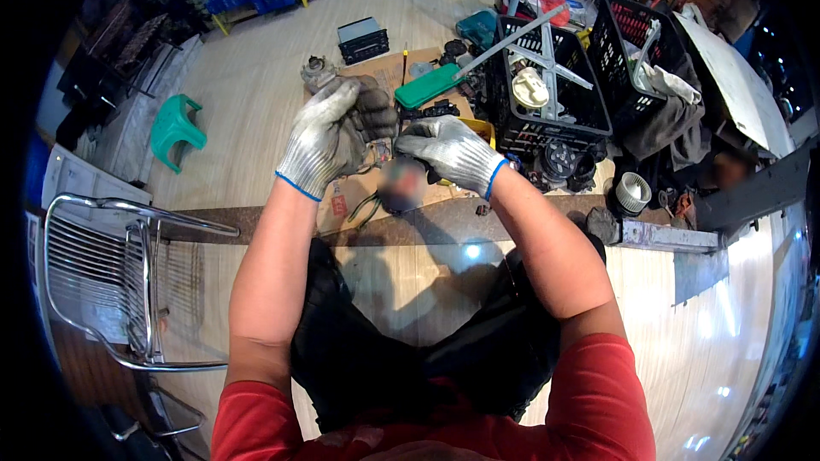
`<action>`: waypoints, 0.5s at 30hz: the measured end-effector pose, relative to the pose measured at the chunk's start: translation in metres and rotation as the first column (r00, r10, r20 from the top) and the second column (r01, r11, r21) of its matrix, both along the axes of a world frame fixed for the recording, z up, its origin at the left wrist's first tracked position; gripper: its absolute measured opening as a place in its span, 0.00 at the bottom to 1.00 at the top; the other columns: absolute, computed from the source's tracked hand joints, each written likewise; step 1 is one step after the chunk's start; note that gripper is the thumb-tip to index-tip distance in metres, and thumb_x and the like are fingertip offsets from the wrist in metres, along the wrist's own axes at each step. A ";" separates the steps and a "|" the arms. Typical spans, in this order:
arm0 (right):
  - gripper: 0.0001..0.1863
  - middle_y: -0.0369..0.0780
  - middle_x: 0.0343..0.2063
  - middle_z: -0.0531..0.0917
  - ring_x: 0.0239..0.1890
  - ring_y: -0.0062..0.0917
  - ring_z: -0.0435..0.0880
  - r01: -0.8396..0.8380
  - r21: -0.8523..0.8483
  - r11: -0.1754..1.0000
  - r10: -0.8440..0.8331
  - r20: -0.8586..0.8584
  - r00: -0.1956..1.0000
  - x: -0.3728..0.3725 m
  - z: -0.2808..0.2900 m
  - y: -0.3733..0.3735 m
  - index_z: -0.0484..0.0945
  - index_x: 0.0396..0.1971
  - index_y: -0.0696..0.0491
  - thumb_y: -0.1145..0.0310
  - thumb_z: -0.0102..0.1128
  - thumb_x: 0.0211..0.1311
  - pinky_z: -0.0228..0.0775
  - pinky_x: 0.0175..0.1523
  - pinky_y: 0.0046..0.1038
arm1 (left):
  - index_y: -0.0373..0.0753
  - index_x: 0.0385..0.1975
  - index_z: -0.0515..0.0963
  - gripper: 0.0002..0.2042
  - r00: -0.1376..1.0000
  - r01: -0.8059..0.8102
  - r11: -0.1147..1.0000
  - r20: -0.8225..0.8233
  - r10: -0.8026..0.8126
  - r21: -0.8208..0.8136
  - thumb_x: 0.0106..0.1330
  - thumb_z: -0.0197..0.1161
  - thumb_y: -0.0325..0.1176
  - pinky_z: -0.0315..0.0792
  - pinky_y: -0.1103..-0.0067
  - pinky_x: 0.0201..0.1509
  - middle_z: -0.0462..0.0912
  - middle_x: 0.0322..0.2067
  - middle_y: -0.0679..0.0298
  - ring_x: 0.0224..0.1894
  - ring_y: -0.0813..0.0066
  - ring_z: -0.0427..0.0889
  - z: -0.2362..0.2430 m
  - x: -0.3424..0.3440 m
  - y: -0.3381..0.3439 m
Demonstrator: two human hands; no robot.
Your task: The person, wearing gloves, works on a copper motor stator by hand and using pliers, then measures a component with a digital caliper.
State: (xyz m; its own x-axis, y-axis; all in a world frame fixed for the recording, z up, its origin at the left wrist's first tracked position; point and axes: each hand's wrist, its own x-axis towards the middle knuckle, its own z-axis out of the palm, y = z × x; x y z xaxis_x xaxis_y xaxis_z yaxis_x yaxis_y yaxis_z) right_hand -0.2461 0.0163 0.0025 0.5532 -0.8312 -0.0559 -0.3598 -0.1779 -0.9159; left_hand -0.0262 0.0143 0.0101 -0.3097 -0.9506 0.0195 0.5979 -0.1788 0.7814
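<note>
Both my hands wear white knit gloves with blue cuffs and grey, dirty fingers. My left hand [337,124] is raised over the cardboard [335,220] with its fingers curled in; what they hold is hidden. Close beside it, my right hand [451,150] is closed too, fingertips turned toward the left hand, and I cannot make out what is in them. Some small coppery parts [377,152] show between the hands. Below them lie a blurred round thing [401,185] and pliers [366,209] with dark handles. A metal part [318,73] shows just beyond my left hand.
Beyond the hands are a green case [427,85], a car stereo unit [362,41] and a yellow tray [478,130]. Black crates [555,126] full of parts stand right, near a white blower wheel [633,193]. At left are a green stool [178,131] and a metal chair [149,290].
</note>
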 end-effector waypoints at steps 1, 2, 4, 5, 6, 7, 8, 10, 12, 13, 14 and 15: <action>0.14 0.48 0.29 0.83 0.31 0.37 0.84 -0.042 -0.052 0.998 0.039 -0.067 0.997 -0.003 0.006 -0.001 0.83 0.37 0.57 0.63 0.54 0.64 0.75 0.38 0.34 | 0.34 0.47 0.75 0.12 0.996 0.051 0.999 0.070 -0.051 0.008 0.73 0.55 0.36 0.82 0.60 0.43 0.84 0.38 0.54 0.39 0.58 0.86 0.001 0.001 0.002; 0.13 0.48 0.31 0.83 0.33 0.38 0.84 -0.084 -0.098 0.992 0.070 -0.135 0.988 -0.007 0.011 -0.001 0.83 0.38 0.56 0.63 0.54 0.64 0.75 0.40 0.34 | 0.32 0.46 0.75 0.13 0.985 0.117 0.992 0.132 -0.109 -0.057 0.72 0.56 0.36 0.82 0.63 0.40 0.85 0.37 0.52 0.37 0.60 0.86 0.004 -0.002 0.007; 0.13 0.47 0.37 0.85 0.41 0.40 0.84 -0.054 -0.056 0.997 0.037 -0.278 0.960 -0.009 0.015 -0.007 0.84 0.40 0.52 0.63 0.55 0.64 0.75 0.46 0.36 | 0.30 0.45 0.75 0.13 0.908 0.155 0.987 0.388 -0.156 0.033 0.72 0.57 0.35 0.82 0.67 0.40 0.85 0.35 0.52 0.37 0.63 0.86 0.014 -0.006 0.015; 0.12 0.47 0.39 0.85 0.42 0.39 0.84 -0.190 -0.283 0.940 0.086 -0.341 0.936 -0.012 0.013 -0.010 0.85 0.41 0.49 0.64 0.55 0.63 0.76 0.48 0.36 | 0.29 0.45 0.75 0.13 0.844 0.160 0.984 0.506 -0.179 0.080 0.72 0.57 0.35 0.82 0.70 0.41 0.85 0.34 0.52 0.36 0.64 0.86 0.020 -0.008 0.019; 0.12 0.47 0.39 0.85 0.42 0.40 0.85 -0.187 -0.313 0.931 0.065 -0.363 0.929 -0.013 0.012 -0.012 0.85 0.41 0.48 0.64 0.55 0.63 0.76 0.48 0.36 | 0.28 0.44 0.76 0.14 0.772 0.185 0.979 0.605 -0.198 0.085 0.71 0.58 0.35 0.81 0.75 0.41 0.85 0.34 0.53 0.36 0.68 0.86 0.022 -0.012 0.021; 0.12 0.48 0.39 0.85 0.42 0.40 0.85 -0.186 -0.342 0.921 0.043 -0.385 0.922 -0.015 0.012 -0.014 0.85 0.41 0.48 0.65 0.55 0.62 0.77 0.48 0.37 | 0.28 0.43 0.76 0.14 0.700 0.180 0.981 0.690 -0.184 0.080 0.71 0.58 0.36 0.81 0.76 0.41 0.85 0.34 0.54 0.35 0.70 0.86 0.020 -0.016 0.022; 0.12 0.48 0.36 0.84 0.40 0.42 0.85 -0.248 -0.514 0.821 0.021 -0.407 0.913 -0.018 0.002 -0.019 0.86 0.40 0.47 0.66 0.56 0.60 0.76 0.45 0.40 | 0.27 0.43 0.77 0.15 0.620 0.178 0.982 0.767 -0.165 0.068 0.71 0.59 0.36 0.80 0.77 0.41 0.85 0.34 0.54 0.35 0.71 0.85 0.019 -0.020 0.022; 0.11 0.49 0.34 0.84 0.38 0.43 0.84 -0.145 -0.590 0.794 -0.051 -0.302 0.952 -0.016 -0.011 -0.024 0.85 0.39 0.48 0.68 0.56 0.59 0.76 0.43 0.41 | 0.28 0.42 0.80 0.17 0.305 0.215 0.976 0.952 -0.027 -0.041 0.70 0.59 0.40 0.78 0.81 0.40 0.86 0.33 0.58 0.33 0.77 0.84 0.010 -0.022 0.016; 0.10 0.49 0.32 0.83 0.36 0.45 0.84 -0.092 -0.702 0.706 -0.098 -0.226 0.969 -0.015 -0.013 -0.026 0.85 0.37 0.49 0.68 0.56 0.58 0.75 0.41 0.43 | 0.29 0.41 0.81 0.17 0.307 0.168 0.981 0.951 0.045 -0.100 0.70 0.58 0.41 0.77 0.82 0.39 0.86 0.31 0.60 0.31 0.79 0.83 0.012 -0.030 0.019; 0.11 0.49 0.32 0.83 0.36 0.45 0.84 -0.051 -0.666 0.744 -0.109 -0.195 0.975 -0.015 -0.014 -0.026 0.85 0.37 0.50 0.68 0.56 0.58 0.75 0.41 0.43 | 0.30 0.41 0.81 0.18 0.307 0.144 0.981 0.948 0.081 -0.130 0.70 0.58 0.42 0.77 0.82 0.38 0.86 0.31 0.62 0.30 0.80 0.82 0.013 -0.032 0.019; 0.11 0.49 0.31 0.83 0.36 0.45 0.84 -0.014 -0.627 0.779 -0.114 -0.164 0.980 -0.011 -0.010 -0.022 0.85 0.37 0.50 0.68 0.56 0.58 0.74 0.41 0.43 | 0.31 0.44 0.81 0.18 0.247 0.094 0.988 0.964 0.099 -0.126 0.71 0.56 0.43 0.77 0.81 0.37 0.85 0.29 0.63 0.29 0.80 0.81 0.012 -0.030 0.016; 0.11 0.49 0.31 0.83 0.36 0.45 0.84 0.022 -0.586 0.810 -0.124 -0.135 0.983 -0.007 -0.003 -0.017 0.85 0.37 0.50 0.68 0.56 0.58 0.74 0.41 0.43 | 0.30 0.44 0.81 0.18 0.286 0.018 0.994 0.953 0.100 -0.110 0.71 0.56 0.42 0.76 0.80 0.36 0.85 0.30 0.61 0.30 0.78 0.82 0.011 -0.030 0.016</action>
State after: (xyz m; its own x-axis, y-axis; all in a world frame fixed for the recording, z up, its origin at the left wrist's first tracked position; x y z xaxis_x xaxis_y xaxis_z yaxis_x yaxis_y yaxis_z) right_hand -0.2536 -0.0011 -0.0005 0.5156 -0.7740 0.3676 -0.5247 -0.6244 -0.5786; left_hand -0.0562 0.0300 0.0211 -0.1241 -0.9748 -0.1852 -0.5806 -0.0800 0.8103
